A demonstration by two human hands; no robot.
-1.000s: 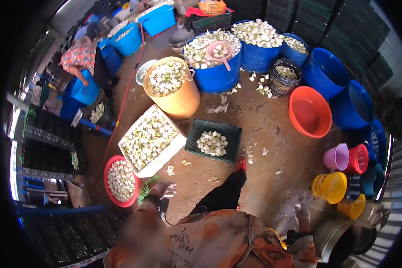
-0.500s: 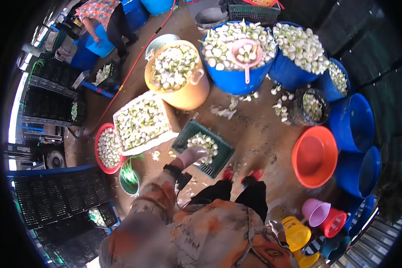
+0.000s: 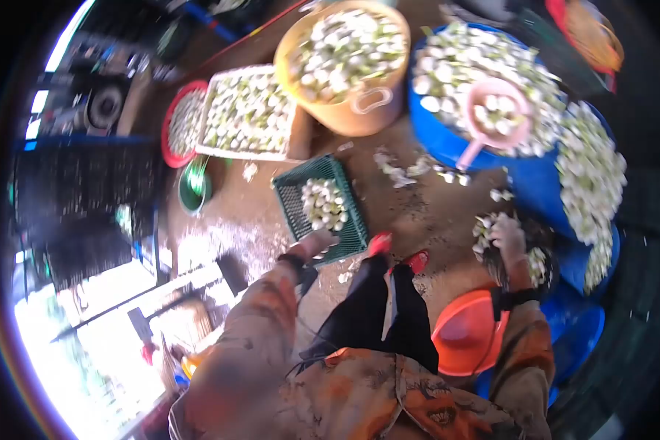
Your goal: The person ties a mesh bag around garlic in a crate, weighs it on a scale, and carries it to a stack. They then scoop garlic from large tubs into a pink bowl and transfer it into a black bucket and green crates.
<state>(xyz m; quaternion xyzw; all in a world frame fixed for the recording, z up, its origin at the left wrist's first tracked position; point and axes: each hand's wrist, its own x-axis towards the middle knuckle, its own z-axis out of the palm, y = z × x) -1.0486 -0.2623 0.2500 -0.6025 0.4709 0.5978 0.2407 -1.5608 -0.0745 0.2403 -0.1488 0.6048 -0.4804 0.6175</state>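
Note:
My left hand is at the near edge of a green plastic crate on the floor. White bulbs with short green stems lie in a heap inside it. Blur hides whether those fingers grip the crate's edge. Stretched out to the right, my right hand is at a dark basket that also has white bulbs in it. Its fingers point down toward the basket's left side, too blurred to show a hold.
A yellow tub, a blue barrel with a pink strainer and a white box hold many bulbs. An orange-red basin stands under my right forearm. A small green bucket is left of the crate.
My right hand has swung from low beside my body out to the dark basket. My left hand has shifted from over the bulbs to the crate's near edge. The view has turned.

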